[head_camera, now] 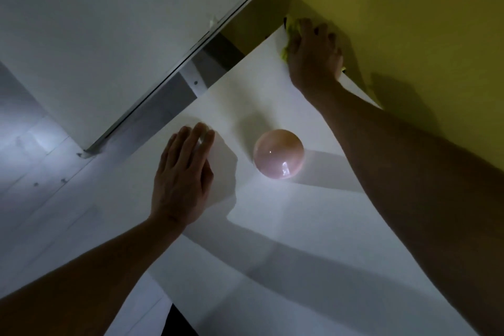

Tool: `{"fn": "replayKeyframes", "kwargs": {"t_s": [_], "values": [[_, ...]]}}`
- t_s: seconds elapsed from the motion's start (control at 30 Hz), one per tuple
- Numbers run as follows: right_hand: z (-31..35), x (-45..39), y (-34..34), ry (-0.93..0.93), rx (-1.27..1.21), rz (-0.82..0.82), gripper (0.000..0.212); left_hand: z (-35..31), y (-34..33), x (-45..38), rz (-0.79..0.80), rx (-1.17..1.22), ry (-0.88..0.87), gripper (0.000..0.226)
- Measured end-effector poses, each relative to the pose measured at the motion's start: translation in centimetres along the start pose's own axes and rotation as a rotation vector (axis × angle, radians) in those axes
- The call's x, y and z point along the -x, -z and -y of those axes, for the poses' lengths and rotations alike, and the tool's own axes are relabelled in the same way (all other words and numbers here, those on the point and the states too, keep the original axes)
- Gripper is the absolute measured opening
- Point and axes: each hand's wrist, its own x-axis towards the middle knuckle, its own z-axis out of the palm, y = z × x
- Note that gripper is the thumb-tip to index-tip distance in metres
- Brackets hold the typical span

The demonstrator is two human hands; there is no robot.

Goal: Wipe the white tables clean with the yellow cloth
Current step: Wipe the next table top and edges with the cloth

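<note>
Your right hand [313, 54] clutches the yellow cloth [289, 35] at the far corner of the white desk [286, 240], against the yellow wall [409, 8]. Your left hand [182, 180] rests flat, fingers relaxed, near the pink dome [278, 157].

The crumpled bright yellow cloth [287, 35] shows against a plain mustard-yellow painted wall [409, 8]. Both flat matte tabletops [272, 226] are unpatterned white, and the glossy round ball [278, 153] is pale pink.
</note>
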Motion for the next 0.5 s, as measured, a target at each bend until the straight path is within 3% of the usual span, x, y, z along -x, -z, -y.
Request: {"fn": "replayKeyframes", "kwargs": {"t_s": [0.1,0.17,0.3,0.5], "values": [[-0.3,0.1,-0.2,0.022,0.005,-0.002,0.043,-1.4,0.7,1.5,-0.036,-0.022,0.025,0.049],[-0.6,0.4,-0.1,0.024,-0.004,0.001,0.042,-3.3,0.7,4.4,-0.034,0.015,-0.107,0.042],[-3.0,2.9,0.9,0.014,0.004,0.001,0.042,-9.4,-0.4,7.9,0.111,0.087,-0.380,0.049],[-11.0,10.4,3.0,-0.076,0.054,0.025,0.045,-15.4,-3.4,4.0,0.202,0.041,-0.354,0.067]]}}
